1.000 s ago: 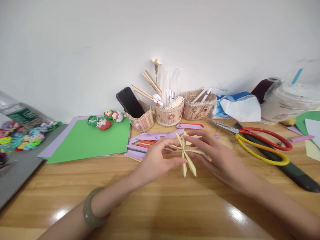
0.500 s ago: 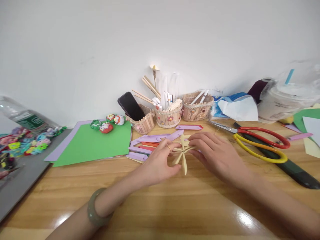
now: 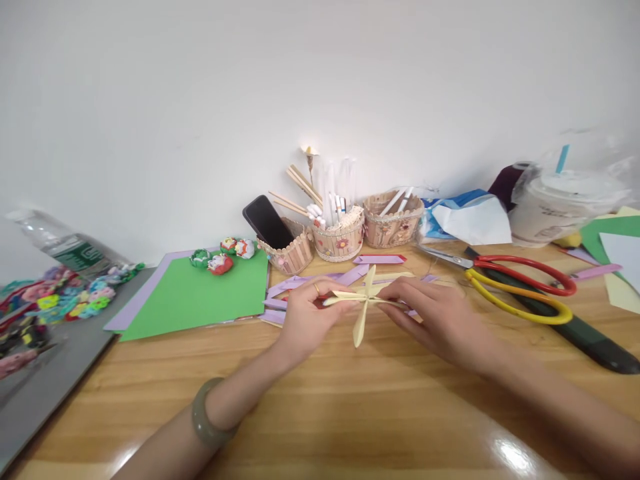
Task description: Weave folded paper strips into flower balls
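A pale yellow folded-paper piece [image 3: 369, 298] with several thin arms spreading from its centre is held over the wooden table [image 3: 320, 407]. My left hand [image 3: 309, 313], a ring on one finger and a bracelet at the wrist, pinches its left arms between thumb and fingers. On the other side my right hand [image 3: 430, 310] grips a right arm of the piece with thumb and fingertips. Behind the hands lie folded purple strips [image 3: 354, 275], partly hidden by them. A purple and red folded strip [image 3: 380, 259] rests farther back.
Green sheets [image 3: 210, 293] lie left, with small paper balls [image 3: 220, 264]. Three wooden-stick baskets [image 3: 339, 241] stand at the back, one holding a phone [image 3: 267, 222]. Right are scissors [image 3: 525, 263], a black-handled tool [image 3: 595, 345] and a cup [image 3: 555, 207]. Far left, a bottle [image 3: 77, 253].
My left fingers have closed on the left arms of the yellow piece, and the piece has turned. My right fingertips have lowered slightly. The view has shifted a little.
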Available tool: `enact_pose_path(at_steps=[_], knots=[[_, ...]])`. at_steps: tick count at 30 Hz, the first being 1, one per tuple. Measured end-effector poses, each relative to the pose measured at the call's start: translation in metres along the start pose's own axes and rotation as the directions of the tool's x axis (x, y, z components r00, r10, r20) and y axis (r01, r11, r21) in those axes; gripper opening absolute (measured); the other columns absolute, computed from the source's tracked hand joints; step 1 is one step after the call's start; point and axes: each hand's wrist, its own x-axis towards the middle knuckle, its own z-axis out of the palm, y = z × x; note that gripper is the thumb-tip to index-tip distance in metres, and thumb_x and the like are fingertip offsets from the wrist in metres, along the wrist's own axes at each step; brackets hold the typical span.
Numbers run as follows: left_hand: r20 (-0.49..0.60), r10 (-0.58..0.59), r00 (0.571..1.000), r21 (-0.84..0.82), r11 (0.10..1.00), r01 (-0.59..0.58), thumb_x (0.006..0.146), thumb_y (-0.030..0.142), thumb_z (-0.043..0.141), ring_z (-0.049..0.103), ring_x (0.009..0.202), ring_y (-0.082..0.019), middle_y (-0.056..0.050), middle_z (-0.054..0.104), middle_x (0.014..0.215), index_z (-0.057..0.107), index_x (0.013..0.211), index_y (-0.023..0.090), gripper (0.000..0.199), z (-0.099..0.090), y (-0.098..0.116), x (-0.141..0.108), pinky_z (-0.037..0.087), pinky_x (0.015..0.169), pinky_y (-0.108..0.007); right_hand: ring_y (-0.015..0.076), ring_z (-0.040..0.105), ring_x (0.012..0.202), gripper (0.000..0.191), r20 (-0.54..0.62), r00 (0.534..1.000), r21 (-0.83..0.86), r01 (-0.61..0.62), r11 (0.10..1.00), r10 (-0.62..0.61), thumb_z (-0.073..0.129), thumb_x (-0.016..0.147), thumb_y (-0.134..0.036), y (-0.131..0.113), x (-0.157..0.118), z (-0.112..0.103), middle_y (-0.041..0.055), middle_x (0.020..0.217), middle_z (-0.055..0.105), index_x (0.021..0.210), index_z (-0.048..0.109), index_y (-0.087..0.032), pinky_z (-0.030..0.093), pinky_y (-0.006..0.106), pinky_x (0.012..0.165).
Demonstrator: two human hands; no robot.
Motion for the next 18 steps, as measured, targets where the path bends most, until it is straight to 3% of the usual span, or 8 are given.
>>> enact_pose_path(at_steps=[4,7,9,11,14,18], knots=[[0.084,-0.236,0.968,-0.333,0.909,0.251,0.059,0.031,0.075,0.062,0.070,-0.014,-0.003,0.064,0.093,0.054,0.086,0.018,0.036,0.005,0.007,-0.002,0.048,0.062,-0.027,0.0127,0.059,0.056,0.004,-0.135,0.989,0.001,-0.054,0.999,0.053,0.052,0.084,-0.019,-0.005,-0.001,0.005,0.0022,0.068,0.066,0.082,0.055,-0.018,0.044,0.023,0.050],[0.251,-0.333,0.909,-0.372,0.834,0.408,0.061,0.036,0.073,0.064,0.062,-0.015,-0.002,0.065,0.086,0.052,0.088,0.018,0.039,0.009,0.010,-0.006,0.047,0.058,-0.028,0.0146,0.061,0.061,0.002,-0.183,0.983,-0.027,-0.020,0.999,0.015,0.055,0.082,-0.017,-0.009,-0.001,0.008,0.0038,0.071,0.067,0.084,0.056,-0.018,0.046,0.025,0.053],[0.265,-0.299,0.917,-0.330,0.865,0.378,0.062,0.033,0.073,0.062,0.057,-0.013,0.000,0.064,0.075,0.053,0.085,0.017,0.034,0.010,0.010,-0.008,0.046,0.058,-0.027,0.0184,0.062,0.072,0.009,-0.187,0.982,-0.049,0.017,0.999,-0.026,0.057,0.080,-0.018,-0.011,-0.001,0.006,0.0074,0.082,0.067,0.089,0.056,-0.017,0.048,0.029,0.060],[0.188,-0.223,0.957,-0.295,0.916,0.271,0.061,0.029,0.074,0.058,0.055,-0.011,0.001,0.063,0.070,0.054,0.081,0.017,0.030,0.011,0.009,-0.008,0.046,0.058,-0.025,0.0213,0.060,0.078,0.016,-0.234,0.972,-0.059,0.012,0.998,-0.025,0.058,0.078,-0.020,-0.014,0.000,0.002,0.0106,0.088,0.065,0.093,0.055,-0.016,0.048,0.032,0.062],[0.131,-0.175,0.976,-0.263,0.943,0.204,0.061,0.023,0.072,0.055,0.058,-0.010,0.002,0.061,0.066,0.056,0.083,0.017,0.028,0.011,0.005,-0.008,0.044,0.057,-0.023,0.0191,0.058,0.072,0.021,-0.283,0.957,-0.001,-0.068,0.998,0.065,0.059,0.079,-0.027,-0.019,0.004,-0.004,0.0101,0.086,0.061,0.097,0.054,-0.017,0.046,0.030,0.057],[0.244,-0.174,0.954,-0.235,0.944,0.232,0.066,0.019,0.065,0.058,0.067,-0.013,0.000,0.064,0.072,0.061,0.100,0.019,0.034,0.009,0.004,-0.007,0.044,0.064,-0.025,0.0145,0.055,0.063,0.010,-0.182,0.959,0.122,-0.197,0.973,0.217,0.055,0.084,-0.027,-0.021,0.012,-0.009,0.0042,0.074,0.060,0.091,0.058,-0.019,0.045,0.027,0.055]])
